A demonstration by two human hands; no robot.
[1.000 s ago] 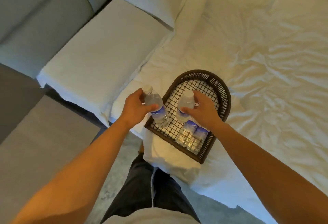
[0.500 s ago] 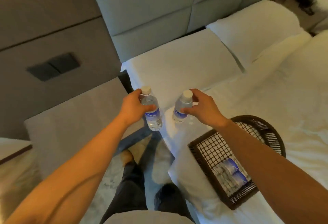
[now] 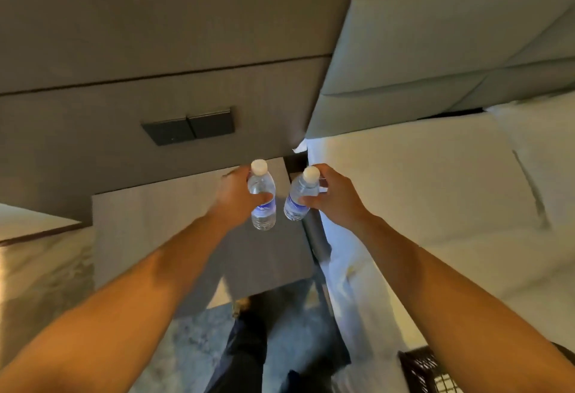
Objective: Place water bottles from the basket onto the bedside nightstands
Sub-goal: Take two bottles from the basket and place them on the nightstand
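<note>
A: Where are the bottles?
B: Left water bottle (image 3: 263, 202) is clasped in the left hand (image 3: 238, 198), right water bottle (image 3: 299, 198) in the right hand (image 3: 334, 195); both are held over the nightstand (image 3: 155, 224).
A: Advice?
B: Should be lowered upright, released once seated. Two bottles counted, one basket (image 3: 426, 371) corner.

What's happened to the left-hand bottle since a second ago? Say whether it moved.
Yes. The left-hand bottle, gripped by the left hand, has gone from the basket on the bed leftward and now hangs above the nightstand.
</note>
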